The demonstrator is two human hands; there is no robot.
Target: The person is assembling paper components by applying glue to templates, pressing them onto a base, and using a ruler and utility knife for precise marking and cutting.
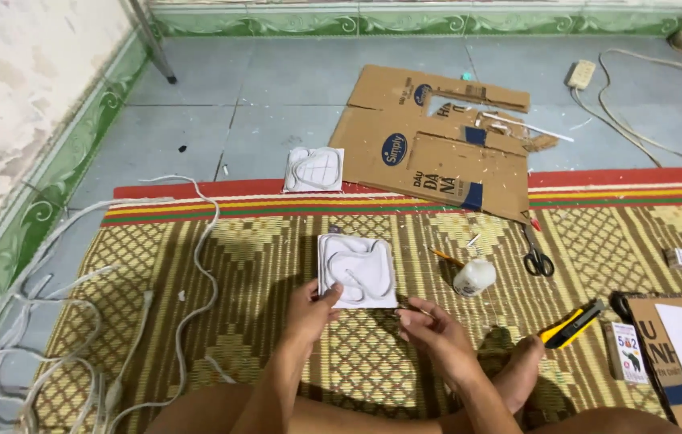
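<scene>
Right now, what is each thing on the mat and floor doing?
White square relief tile: flat on the mat, left hand touching its lower edge.
Thin stick: pinched in the right hand.
Second white relief tile: lying on the floor.
Black-handled scissors: closed, lying flat.
White glue bottle: tipped on its side.
Yellow utility knife: lying flat.
Brown cardboard sheet: cut, with a window hole.

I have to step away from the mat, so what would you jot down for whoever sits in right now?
Left hand: fingers on the lower left edge of the white square panel with raised white rope curves, flat on the woven mat.
Right hand: pinching a thin stick, beside the panel's lower right corner.
Nearby: glue bottle, scissors, yellow utility knife, loose white rope at left.
Done: a second roped panel lies at the mat's far edge; cardboard has cut-outs.
Left: cannot tell if the near panel is finished.
</scene>
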